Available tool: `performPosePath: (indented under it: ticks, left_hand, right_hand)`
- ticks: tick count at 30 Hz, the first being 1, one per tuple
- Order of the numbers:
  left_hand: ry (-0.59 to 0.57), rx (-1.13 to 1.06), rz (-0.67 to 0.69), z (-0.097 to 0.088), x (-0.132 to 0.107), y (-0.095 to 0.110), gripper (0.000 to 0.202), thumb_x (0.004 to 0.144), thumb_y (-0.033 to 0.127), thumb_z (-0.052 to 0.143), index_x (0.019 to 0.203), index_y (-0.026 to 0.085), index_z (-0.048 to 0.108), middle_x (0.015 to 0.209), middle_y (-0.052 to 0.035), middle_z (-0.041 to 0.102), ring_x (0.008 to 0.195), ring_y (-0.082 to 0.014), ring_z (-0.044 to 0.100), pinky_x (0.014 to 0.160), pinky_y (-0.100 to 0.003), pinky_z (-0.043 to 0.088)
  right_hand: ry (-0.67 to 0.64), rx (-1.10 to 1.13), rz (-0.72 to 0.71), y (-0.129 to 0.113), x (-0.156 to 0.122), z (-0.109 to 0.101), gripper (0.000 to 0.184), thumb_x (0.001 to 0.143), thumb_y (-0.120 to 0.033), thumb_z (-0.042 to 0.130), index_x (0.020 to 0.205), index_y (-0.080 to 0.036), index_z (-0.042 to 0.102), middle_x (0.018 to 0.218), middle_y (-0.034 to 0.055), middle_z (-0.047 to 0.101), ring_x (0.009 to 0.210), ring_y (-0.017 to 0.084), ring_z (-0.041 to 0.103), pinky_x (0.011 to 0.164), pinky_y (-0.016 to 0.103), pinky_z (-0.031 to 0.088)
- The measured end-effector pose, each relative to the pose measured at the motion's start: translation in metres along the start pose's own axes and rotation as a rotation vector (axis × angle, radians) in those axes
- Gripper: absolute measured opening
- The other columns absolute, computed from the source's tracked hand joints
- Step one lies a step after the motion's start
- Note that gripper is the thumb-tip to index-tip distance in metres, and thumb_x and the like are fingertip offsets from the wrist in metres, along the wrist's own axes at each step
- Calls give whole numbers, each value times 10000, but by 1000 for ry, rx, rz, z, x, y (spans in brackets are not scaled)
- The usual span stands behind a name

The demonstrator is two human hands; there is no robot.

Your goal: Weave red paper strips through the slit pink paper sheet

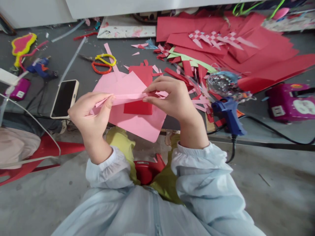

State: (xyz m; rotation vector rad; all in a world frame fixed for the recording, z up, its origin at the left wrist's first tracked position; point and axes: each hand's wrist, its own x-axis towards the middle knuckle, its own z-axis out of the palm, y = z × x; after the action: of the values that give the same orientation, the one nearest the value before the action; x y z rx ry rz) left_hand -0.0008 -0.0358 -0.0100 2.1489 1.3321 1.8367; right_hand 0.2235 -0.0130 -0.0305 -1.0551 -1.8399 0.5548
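My left hand [92, 116] and my right hand [171, 98] pinch the two ends of a folded pink paper strip [128, 97] above the table's near edge. Fingers of both hands are closed on it. Beneath the strip lies a pink paper sheet [137, 124] with a red paper piece [138, 107] on top of it. Pale blue sleeves cover both forearms.
A phone [64, 98] lies left of the hands. A blue glue gun [230, 114] sits right, its cord trailing off the table. Red paper sheets [233, 46] and woven pieces pile at the back right. Scissors [103, 62] lie behind. Purple boxes [290, 103] stand right.
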Motion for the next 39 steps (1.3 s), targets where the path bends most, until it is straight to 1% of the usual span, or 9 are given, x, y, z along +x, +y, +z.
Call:
performPosePath:
  ticks: [5, 11, 16, 20, 23, 28, 34, 36, 39]
  left_hand:
    - [2, -9, 31, -1, 0, -5, 139, 759, 171, 812, 835, 285, 797, 748, 11, 761, 660, -170, 696, 627, -315, 568]
    - [-7, -12, 43, -1, 0, -6, 134, 761, 171, 811, 835, 282, 795, 738, 14, 758, 654, -164, 693, 615, -310, 562]
    - [3, -8, 32, -1, 0, -4, 136, 754, 151, 810, 818, 270, 794, 735, 15, 757, 655, -159, 693, 617, -301, 560]
    - [-9, -35, 21, -2, 0, -4, 145, 754, 142, 816, 825, 267, 796, 735, 13, 753, 660, -152, 694, 626, -292, 553]
    - [7, -30, -39, -3, -1, -6, 133, 750, 151, 823, 820, 261, 792, 729, 16, 750, 653, -149, 691, 614, -291, 544]
    - [23, 19, -216, -6, -4, -14, 100, 723, 199, 848, 800, 233, 794, 726, 5, 752, 648, -154, 676, 568, -281, 483]
    - [23, -32, -245, -10, -5, -24, 92, 737, 190, 837, 803, 232, 789, 752, 11, 760, 705, -167, 703, 626, -290, 530]
    - [26, -50, -247, -11, -5, -26, 113, 724, 184, 846, 805, 240, 791, 752, 16, 762, 706, -167, 705, 623, -287, 537]
    - [42, -68, -269, -11, -7, -28, 141, 707, 165, 851, 802, 252, 794, 753, 19, 763, 708, -169, 707, 622, -288, 545]
  right_hand:
    - [4, 0, -11, 0, 0, -1, 22, 782, -229, 733, 783, -210, 744, 833, 27, 725, 776, 171, 642, 746, 332, 501]
    - [12, 26, -50, 2, 0, -2, 40, 773, -207, 747, 736, -198, 735, 778, 27, 715, 735, 159, 629, 711, 315, 490]
    - [12, 42, -37, 1, 0, -1, 77, 771, -189, 745, 698, -201, 720, 760, 24, 710, 721, 156, 621, 700, 316, 485]
    - [1, 56, -20, -1, 0, -1, 89, 770, -213, 747, 688, -208, 713, 762, 18, 711, 724, 157, 617, 688, 316, 478]
    - [-18, 66, 9, -2, 0, -3, 89, 778, -248, 751, 711, -201, 715, 754, 19, 700, 706, 149, 601, 671, 311, 467]
    - [-18, 56, 75, -2, -1, -9, 92, 779, -282, 757, 772, -198, 720, 776, 22, 712, 716, 151, 608, 678, 319, 476]
    - [33, 83, 116, -2, -3, -14, 41, 755, -206, 755, 772, -185, 725, 797, 32, 733, 735, 158, 643, 703, 331, 509]
    - [23, 95, 122, -1, -3, -14, 93, 750, -254, 773, 777, -181, 723, 793, 35, 735, 732, 159, 647, 705, 331, 518]
    - [-4, 121, 107, 2, -3, -13, 241, 776, -420, 769, 788, -184, 721, 781, 34, 736, 717, 148, 641, 674, 307, 514]
